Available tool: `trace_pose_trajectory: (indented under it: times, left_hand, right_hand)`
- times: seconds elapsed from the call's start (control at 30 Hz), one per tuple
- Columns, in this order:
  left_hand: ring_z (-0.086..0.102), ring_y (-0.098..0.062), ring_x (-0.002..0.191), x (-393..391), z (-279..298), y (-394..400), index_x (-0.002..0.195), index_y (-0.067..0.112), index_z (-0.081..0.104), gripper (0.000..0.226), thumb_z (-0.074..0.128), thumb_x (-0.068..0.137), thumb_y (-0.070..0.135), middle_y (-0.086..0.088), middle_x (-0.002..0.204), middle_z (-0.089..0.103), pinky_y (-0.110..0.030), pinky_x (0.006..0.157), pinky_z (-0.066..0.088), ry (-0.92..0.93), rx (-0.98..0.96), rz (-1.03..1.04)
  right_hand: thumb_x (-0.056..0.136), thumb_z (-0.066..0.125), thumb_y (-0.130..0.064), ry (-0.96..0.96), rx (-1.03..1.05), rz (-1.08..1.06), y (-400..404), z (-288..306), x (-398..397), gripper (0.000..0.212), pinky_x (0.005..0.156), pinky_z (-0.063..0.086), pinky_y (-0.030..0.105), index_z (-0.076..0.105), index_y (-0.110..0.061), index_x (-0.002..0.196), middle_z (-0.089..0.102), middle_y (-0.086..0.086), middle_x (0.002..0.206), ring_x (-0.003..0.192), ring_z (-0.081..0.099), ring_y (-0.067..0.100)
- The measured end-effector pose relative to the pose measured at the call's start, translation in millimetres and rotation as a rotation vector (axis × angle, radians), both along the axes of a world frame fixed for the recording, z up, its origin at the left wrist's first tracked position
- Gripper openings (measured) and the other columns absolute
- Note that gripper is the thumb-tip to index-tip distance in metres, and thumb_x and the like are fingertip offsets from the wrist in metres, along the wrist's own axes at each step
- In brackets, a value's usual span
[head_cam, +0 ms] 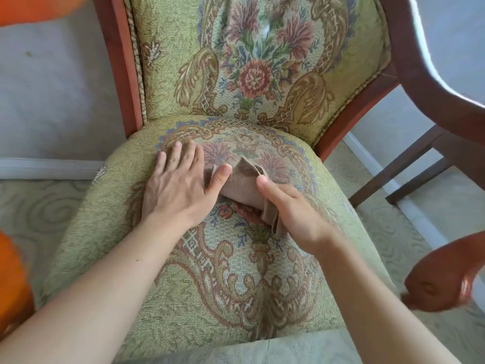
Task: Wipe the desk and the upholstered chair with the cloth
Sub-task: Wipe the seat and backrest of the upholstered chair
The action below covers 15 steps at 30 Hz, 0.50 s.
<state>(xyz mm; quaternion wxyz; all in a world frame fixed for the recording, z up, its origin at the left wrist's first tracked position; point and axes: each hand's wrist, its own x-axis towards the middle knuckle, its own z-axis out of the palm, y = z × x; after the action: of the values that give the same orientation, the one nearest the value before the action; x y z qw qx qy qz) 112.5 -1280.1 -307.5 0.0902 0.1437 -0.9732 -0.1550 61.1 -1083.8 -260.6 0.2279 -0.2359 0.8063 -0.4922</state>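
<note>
Pale patterned carpet [39,214] is showing around one upholstered chair [199,292], whose green floral seat is filling most of the view while the top of its back is being cut off. An orange shape [13,282] at the left edge is too blurred to identify. Two hands are working on the seat: the left hand [175,185] is lying flat and spread wide, its thumb touching one small beige cloth [242,186]. The right hand [291,211] is gripping that folded cloth, its fingers hidden underneath. A wooden armrest [443,279] at the right is blurring at its end.
</note>
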Motion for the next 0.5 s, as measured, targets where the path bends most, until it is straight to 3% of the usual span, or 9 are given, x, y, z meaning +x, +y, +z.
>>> trace_pose_trajectory:
  times: [0.03, 0.1, 0.17, 0.27, 0.37, 0.43, 0.5]
  left_hand:
    - [-0.006, -0.021, 0.156, 0, -1, 0, 0.160, 0.015, 0.000, 0.109, -0.030, 0.077, 0.079, -0.002, 0.168, -0.004, -0.043, 0.128, -0.003, 0.015, -0.002, 0.001]
    - [-0.004, -0.022, 0.156, 0, 1, -1, 0.160, 0.013, 0.004, 0.110, -0.029, 0.078, 0.079, -0.003, 0.169, 0.000, -0.043, 0.127, -0.004, 0.010, 0.015, -0.010]
    - [-0.004, -0.022, 0.156, 1, 0, -1, 0.160, 0.013, 0.007, 0.111, -0.028, 0.079, 0.079, -0.003, 0.169, 0.002, -0.044, 0.127, -0.004, 0.012, 0.027, -0.008]
    - [-0.005, -0.023, 0.156, 0, 3, 0, 0.160, 0.012, 0.006, 0.111, -0.029, 0.078, 0.079, -0.004, 0.169, 0.000, -0.045, 0.127, -0.003, -0.019, 0.004, -0.014]
    - [-0.006, -0.022, 0.156, -1, 2, -1, 0.160, 0.013, 0.006, 0.110, -0.028, 0.079, 0.079, -0.003, 0.168, -0.001, -0.045, 0.127, -0.004, -0.007, 0.008, -0.011]
    - [-0.008, -0.021, 0.156, -1, 0, -1, 0.160, 0.014, 0.006, 0.110, -0.026, 0.079, 0.080, -0.001, 0.168, -0.002, -0.044, 0.127, -0.007, 0.015, 0.019, -0.001]
    - [-0.009, -0.019, 0.155, 1, -2, -2, 0.160, 0.015, 0.006, 0.109, -0.025, 0.079, 0.081, 0.001, 0.168, -0.003, -0.042, 0.126, -0.009, 0.032, 0.035, 0.003]
  right_hand:
    - [0.100, 0.039, -0.055, -0.122, -0.107, 0.018, 2, 3, 0, 0.052, 0.068, 0.053, 0.031, 0.075, -0.021, 0.085, 0.073, 0.006, 0.085, 0.078, 0.069, 0.015]
    - [0.104, 0.034, -0.047, -0.322, -0.371, -0.035, 5, 11, 0, 0.049, 0.092, 0.054, 0.041, 0.070, -0.016, 0.117, 0.069, 0.016, 0.118, 0.111, 0.065, 0.029]
    - [0.103, 0.039, -0.047, -0.384, -0.500, -0.233, 8, 25, -5, 0.042, 0.096, 0.052, 0.046, 0.072, -0.023, 0.115, 0.067, 0.013, 0.124, 0.115, 0.064, 0.030]
    - [0.094, 0.054, -0.055, -0.265, -0.392, -0.579, 0, 66, -19, 0.036, 0.082, 0.059, 0.048, 0.071, -0.026, 0.106, 0.074, 0.007, 0.110, 0.094, 0.073, 0.026]
    - [0.091, 0.051, -0.062, -0.009, -0.205, -0.694, -10, 100, -38, 0.052, 0.088, 0.056, 0.048, 0.068, -0.015, 0.107, 0.073, 0.013, 0.111, 0.097, 0.071, 0.031]
    - [0.092, 0.044, -0.062, 0.263, -0.073, -0.681, -15, 99, -48, 0.060, 0.066, 0.053, 0.034, 0.067, -0.007, 0.086, 0.069, 0.007, 0.071, 0.066, 0.066, 0.023]
    - [0.094, 0.039, -0.060, 0.525, 0.070, -0.641, -17, 83, -53, 0.052, 0.053, 0.037, 0.028, 0.045, -0.018, 0.063, 0.047, -0.008, 0.051, 0.048, 0.044, 0.015]
